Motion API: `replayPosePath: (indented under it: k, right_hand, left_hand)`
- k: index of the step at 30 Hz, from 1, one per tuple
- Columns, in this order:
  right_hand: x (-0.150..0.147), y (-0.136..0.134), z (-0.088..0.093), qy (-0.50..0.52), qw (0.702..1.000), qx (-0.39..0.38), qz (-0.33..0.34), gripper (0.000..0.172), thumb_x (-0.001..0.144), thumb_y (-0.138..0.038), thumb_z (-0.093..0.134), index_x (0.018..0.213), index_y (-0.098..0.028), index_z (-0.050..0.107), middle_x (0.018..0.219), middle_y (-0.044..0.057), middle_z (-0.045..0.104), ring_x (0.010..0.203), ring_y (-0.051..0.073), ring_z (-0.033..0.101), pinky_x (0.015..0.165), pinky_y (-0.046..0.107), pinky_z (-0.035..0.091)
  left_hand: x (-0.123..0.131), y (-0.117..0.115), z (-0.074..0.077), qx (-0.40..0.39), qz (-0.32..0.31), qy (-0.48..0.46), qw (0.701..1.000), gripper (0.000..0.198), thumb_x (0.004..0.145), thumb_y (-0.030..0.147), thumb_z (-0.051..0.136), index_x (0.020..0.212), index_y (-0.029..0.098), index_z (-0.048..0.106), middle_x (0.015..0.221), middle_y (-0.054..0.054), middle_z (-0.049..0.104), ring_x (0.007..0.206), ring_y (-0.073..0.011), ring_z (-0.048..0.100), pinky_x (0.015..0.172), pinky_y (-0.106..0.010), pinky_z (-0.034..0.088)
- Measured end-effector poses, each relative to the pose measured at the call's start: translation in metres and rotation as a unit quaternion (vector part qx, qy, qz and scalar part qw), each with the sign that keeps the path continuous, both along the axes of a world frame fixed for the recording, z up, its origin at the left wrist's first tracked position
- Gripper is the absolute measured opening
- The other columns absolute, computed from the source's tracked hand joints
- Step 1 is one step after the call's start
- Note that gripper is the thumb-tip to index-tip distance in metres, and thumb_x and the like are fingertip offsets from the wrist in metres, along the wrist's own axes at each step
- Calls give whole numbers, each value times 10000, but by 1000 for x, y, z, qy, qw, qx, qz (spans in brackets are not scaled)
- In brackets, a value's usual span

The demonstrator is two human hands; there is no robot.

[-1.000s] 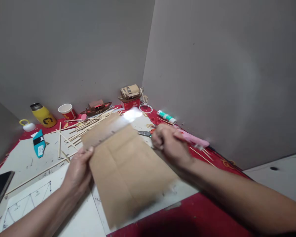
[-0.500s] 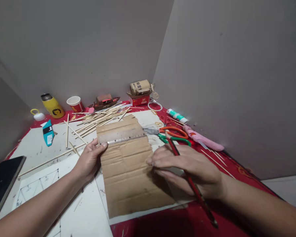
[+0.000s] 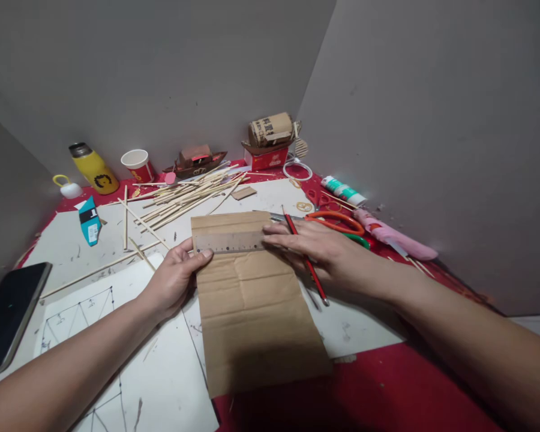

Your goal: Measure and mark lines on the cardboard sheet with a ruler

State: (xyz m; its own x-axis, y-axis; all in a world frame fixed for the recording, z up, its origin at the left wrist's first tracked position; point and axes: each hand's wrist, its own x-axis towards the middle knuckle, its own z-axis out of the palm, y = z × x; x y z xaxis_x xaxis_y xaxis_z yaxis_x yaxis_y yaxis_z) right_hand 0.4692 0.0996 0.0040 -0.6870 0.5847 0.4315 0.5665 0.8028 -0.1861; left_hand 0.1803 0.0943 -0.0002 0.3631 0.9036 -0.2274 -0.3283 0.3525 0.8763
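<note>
A creased sheet of brown cardboard lies in front of me, a clear plastic ruler across its upper part. My left hand grips the cardboard's left edge, its thumb pressing on the ruler's left end and its fingers partly hidden beneath. At the opposite end, the fingertips of my right hand touch the ruler. A red pencil is tucked between that hand's fingers, point away from me. Orange-handled scissors and green-handled scissors lie just beyond the right hand, partly covered.
Thin wooden sticks are piled behind the cardboard, near a small cardboard scrap. To the left are a drawing, a phone and a teal cutter. A yellow bottle and paper cup stand along the wall.
My right hand has moved forward from the cardboard's right edge to the ruler's right end, pencil still in it. The left hand keeps its hold. The view has shifted slightly.
</note>
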Motion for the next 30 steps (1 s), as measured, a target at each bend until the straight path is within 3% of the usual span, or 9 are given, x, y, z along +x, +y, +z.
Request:
replayPosePath:
  k: [6,14,23,25,27,30]
  right_hand:
    - [5,1,1,-31,999,-6,3,364,996,-173,478,1332,-193,618,1382,142,626,1255,287,596,974,493,542]
    - [4,4,-3,-38,999,-12,18,374,972,-127,494,1315,-171,637,1340,148,653,1188,281,629,940,461,561]
    - [6,4,-9,-63,997,-43,8,415,956,-95,494,1324,-206,650,1289,153,669,1145,290,643,900,456,574]
    - [7,3,-10,-71,996,-52,4,429,947,-94,507,1334,-215,644,1274,157,669,1139,293,641,895,462,573]
    - [6,2,-10,-78,995,-60,1,426,947,-97,507,1334,-210,644,1262,163,669,1137,296,636,899,470,568]
    - [5,1,-8,-89,994,-65,-6,417,956,-96,489,1322,-212,653,1250,164,669,1130,298,632,896,477,564]
  left_hand:
    - [0,1,2,-7,4,7,1000,372,821,219,767,1178,163,682,1067,-86,775,972,-232,729,820,-317,561]
    - [-4,0,3,1,-32,37,999,425,757,219,809,1156,152,680,983,-81,773,849,-192,716,797,-285,532]
    - [1,-5,9,15,51,162,985,581,698,168,704,1266,133,591,975,-58,721,720,-135,626,674,-261,506]
    - [1,-7,10,62,94,239,965,641,725,190,671,1348,127,535,1134,-99,699,850,-171,660,746,-301,533]
    - [-2,-10,10,152,121,339,921,648,784,232,636,1405,123,489,1322,-149,625,1084,-239,643,899,-388,535]
    - [-6,-18,6,378,101,474,789,551,872,259,571,1401,119,511,1458,-181,534,1343,-302,495,1097,-515,427]
